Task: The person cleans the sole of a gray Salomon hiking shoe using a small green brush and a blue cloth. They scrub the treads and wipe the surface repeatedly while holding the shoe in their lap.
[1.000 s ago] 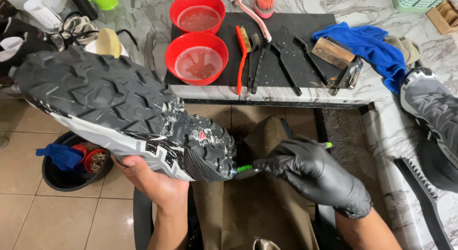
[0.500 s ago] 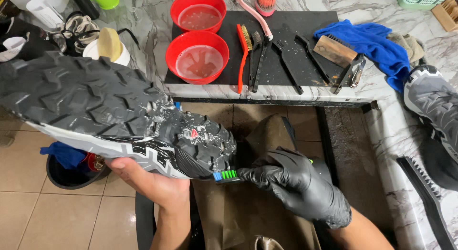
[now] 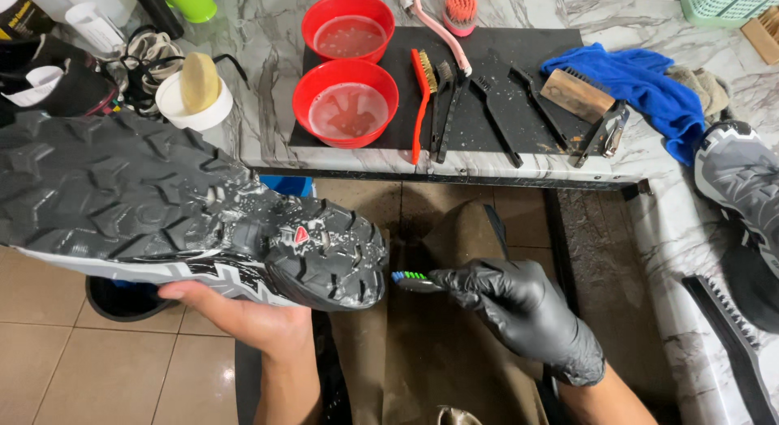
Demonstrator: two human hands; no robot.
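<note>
Since the earlier frames the small toothbrush with blue and green bristles (image 3: 410, 279) has drawn back off the sole and now sits just beside the heel, bristles apart from the rubber, while the shoe has tilted a little lower.

The grey and black trail shoe with a lugged, soapy rubber sole (image 3: 187, 218) lies sole-up, its long axis running from upper left down to the heel at centre. The bare left hand (image 3: 243, 311) grips it from beneath near the heel; the right hand in a black glove (image 3: 519, 307) pinches the toothbrush handle, so this hand is the nearer to the heel's edge.

Beyond, on the marble surface (image 3: 268, 121), a black mat carries two red plastic bowls of water (image 3: 345, 100), an orange-handled wire brush (image 3: 420, 96) and a blue cloth (image 3: 641, 88). A white tub with a tan sponge (image 3: 195, 92) stands at left; a second grey shoe (image 3: 742, 198) lies at right.
</note>
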